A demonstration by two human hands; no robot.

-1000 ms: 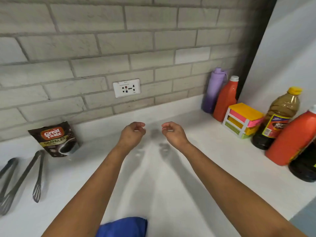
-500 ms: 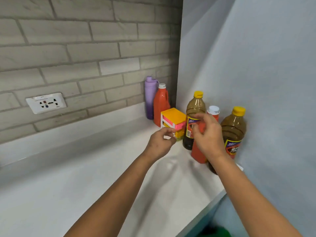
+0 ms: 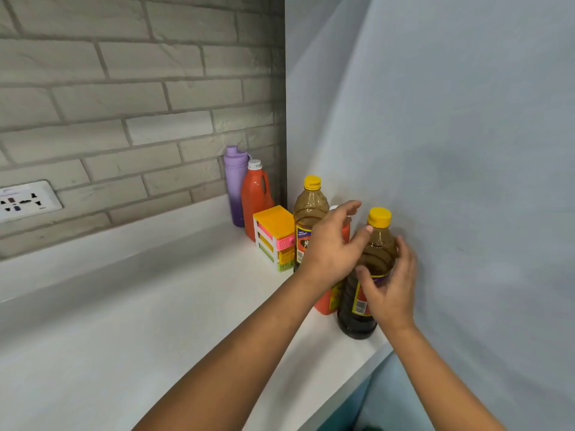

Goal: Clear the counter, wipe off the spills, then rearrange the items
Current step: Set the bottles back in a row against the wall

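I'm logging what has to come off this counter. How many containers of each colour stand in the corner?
Brown bottles with yellow caps: 2
Orange bottles with white caps: 2
Purple bottle: 1
Multicoloured drawer box: 1
Total: 6

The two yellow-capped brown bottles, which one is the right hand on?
The nearer yellow-capped bottle, closest to the counter's front edge: the right hand curls around its labelled body. The farther yellow-capped bottle stands beside the colourful mini drawer organizer, untouched by that hand.
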